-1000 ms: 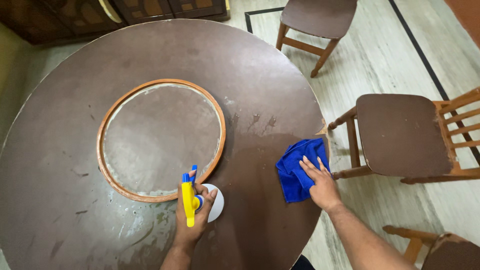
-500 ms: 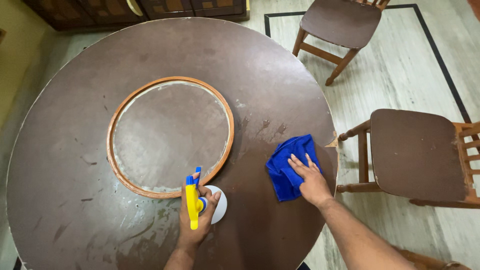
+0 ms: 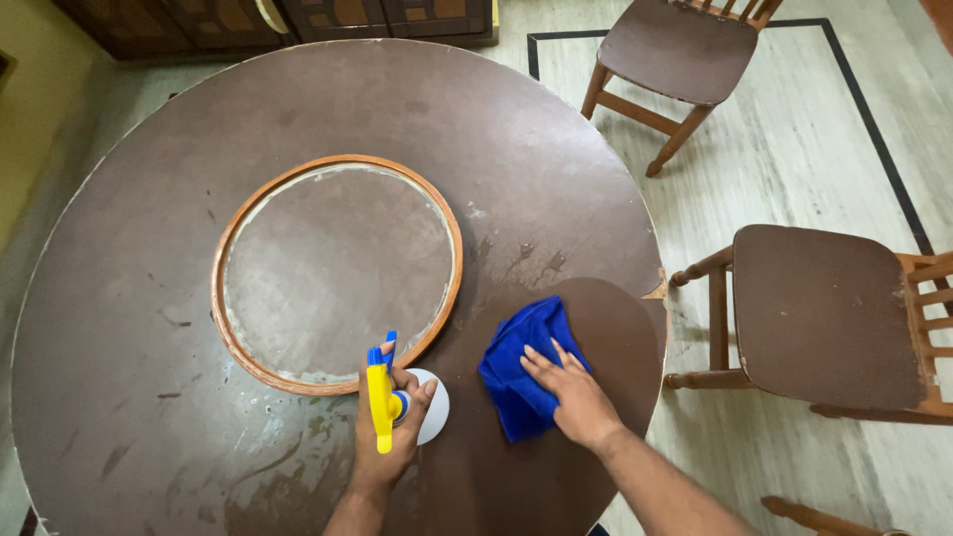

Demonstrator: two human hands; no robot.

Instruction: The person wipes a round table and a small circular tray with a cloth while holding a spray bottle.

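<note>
A large round table (image 3: 298,109) of dull brown, scuffed wood fills most of the frame. Set into its middle is a circular panel (image 3: 338,268) ringed by a thin orange-brown wooden rim, its surface greyish and smeared. The tabletop at the lower left is streaked and patchy, while a darker, damp-looking rounded patch sits at the lower right near the chipped edge.

The left hand (image 3: 389,437), at the lower centre of the frame, is wrapped around a white plastic spray bottle with a yellow and blue trigger head (image 3: 382,402); the fingers curl round the neck and the bottle stands just outside the ring's lower rim. The forearm comes up from the bottom edge.

The right hand (image 3: 571,397), right of centre low in the frame, lies flat, fingers spread and pressed down on a crumpled bright blue soft cloth (image 3: 516,372), which rests on the darker patch. Its forearm runs in from the lower right corner.

Two brown wooden chairs with flat seats stand on the pale striped floor, one (image 3: 675,40) at the upper right, another (image 3: 824,313) at the right edge.
</note>
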